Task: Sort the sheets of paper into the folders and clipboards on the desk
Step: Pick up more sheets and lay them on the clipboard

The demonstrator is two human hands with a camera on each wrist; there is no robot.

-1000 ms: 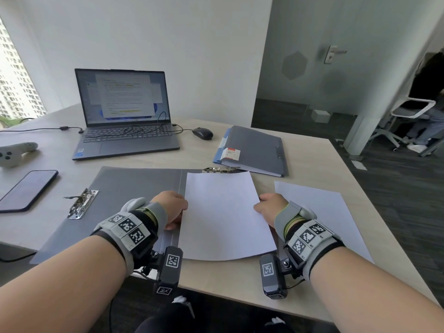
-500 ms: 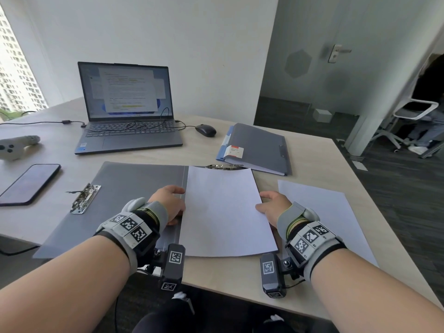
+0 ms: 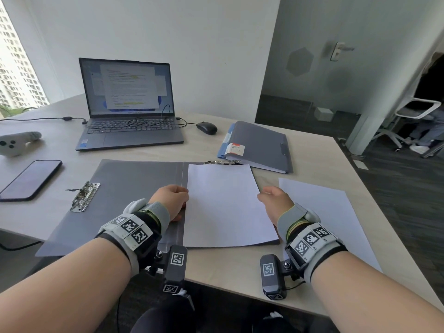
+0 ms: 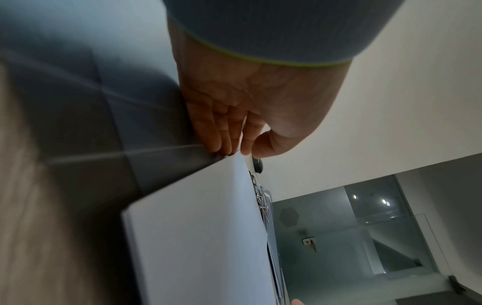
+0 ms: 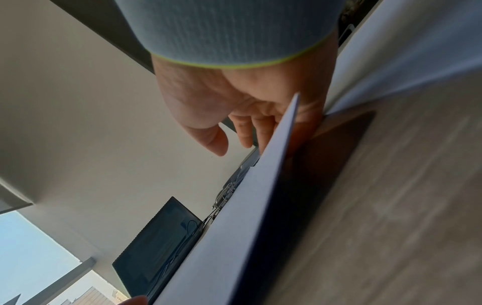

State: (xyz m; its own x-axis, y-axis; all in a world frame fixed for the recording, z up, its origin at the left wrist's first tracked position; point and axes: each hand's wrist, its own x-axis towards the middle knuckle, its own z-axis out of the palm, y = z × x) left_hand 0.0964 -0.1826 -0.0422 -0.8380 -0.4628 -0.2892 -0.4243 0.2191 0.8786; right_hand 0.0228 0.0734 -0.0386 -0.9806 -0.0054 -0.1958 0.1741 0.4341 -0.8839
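A grey folder (image 3: pixel 134 188) lies open on the desk, with a metal clip (image 3: pixel 222 162) at the far edge of its right half. A white sheet (image 3: pixel 228 205) lies on that half, its top edge at the clip. My left hand (image 3: pixel 171 200) rests at the sheet's left edge, its straight fingers (image 4: pixel 216 140) touching the folder there. My right hand (image 3: pixel 276 203) is at the right edge. Its fingers (image 5: pixel 245 132) reach under the slightly raised sheet (image 5: pixel 234 227) and the thumb stays clear. A second white sheet (image 3: pixel 324 212) lies flat to the right.
A closed grey folder (image 3: pixel 262 145) with a blue spine lies at the back right. A loose clip (image 3: pixel 84 197) sits on the open folder's left flap. An open laptop (image 3: pixel 129 116), mouse (image 3: pixel 206 127), phone (image 3: pixel 30 179) and white controller (image 3: pixel 16 143) occupy the back and left.
Both hands have slid the sheet away from me and squared it on the folder's right half. Its top edge now meets the clip.
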